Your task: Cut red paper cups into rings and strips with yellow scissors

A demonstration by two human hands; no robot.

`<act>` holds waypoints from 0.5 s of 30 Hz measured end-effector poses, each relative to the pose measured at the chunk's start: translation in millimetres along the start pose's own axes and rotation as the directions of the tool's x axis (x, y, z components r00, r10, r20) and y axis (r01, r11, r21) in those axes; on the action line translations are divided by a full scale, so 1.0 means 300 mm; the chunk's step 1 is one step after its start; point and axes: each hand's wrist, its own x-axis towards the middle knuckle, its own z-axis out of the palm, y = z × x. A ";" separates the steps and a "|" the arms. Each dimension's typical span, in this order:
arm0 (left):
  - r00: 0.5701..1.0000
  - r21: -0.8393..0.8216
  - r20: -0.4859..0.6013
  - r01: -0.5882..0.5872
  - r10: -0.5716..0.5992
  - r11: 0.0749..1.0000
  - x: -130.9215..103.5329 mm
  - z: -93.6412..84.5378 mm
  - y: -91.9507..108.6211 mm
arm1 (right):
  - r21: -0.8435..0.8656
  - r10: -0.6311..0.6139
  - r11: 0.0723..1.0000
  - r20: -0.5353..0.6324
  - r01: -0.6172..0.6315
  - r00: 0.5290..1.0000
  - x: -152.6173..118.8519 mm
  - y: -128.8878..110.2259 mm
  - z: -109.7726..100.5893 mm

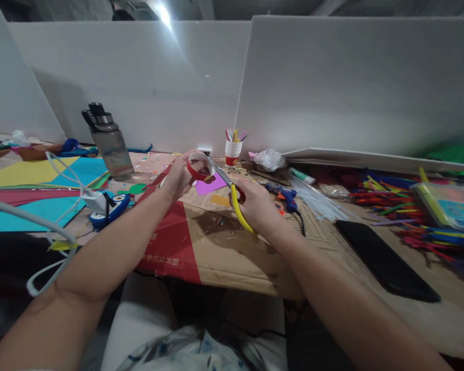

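My left hand (180,174) is closed around a red and white ring (192,166), which looks like a cut section of a paper cup. Yellow-handled scissors (237,208) are held in my right hand (253,198). Their metal blades point up and left and reach the ring's right edge; whether they touch it is hard to tell. Below and behind the ring lies a purple sheet of paper (209,184), with a small orange piece of paper (219,200) nearer me. Both hands are above a cardboard sheet (232,257) with a red band on its left.
A water bottle (114,152) and coloured paper sheets (19,178) are on the left. Stacked paper cups (233,150) with pens stand at the back. A blue glue gun (288,198), clear sticks (313,196), a black phone (386,260) and coloured pipe cleaners (386,198) lie right.
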 end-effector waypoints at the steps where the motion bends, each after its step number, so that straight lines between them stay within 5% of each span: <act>1: 1.000 0.002 0.015 0.004 -0.004 1.000 -0.002 0.004 -0.002 | 0.005 -0.001 1.000 -0.003 0.001 1.000 0.000 0.002 0.003; 15: 0.980 0.042 0.182 0.074 -0.081 0.996 -0.010 0.009 0.003 | 0.008 -0.007 1.000 -0.020 0.007 1.000 -0.005 0.003 0.000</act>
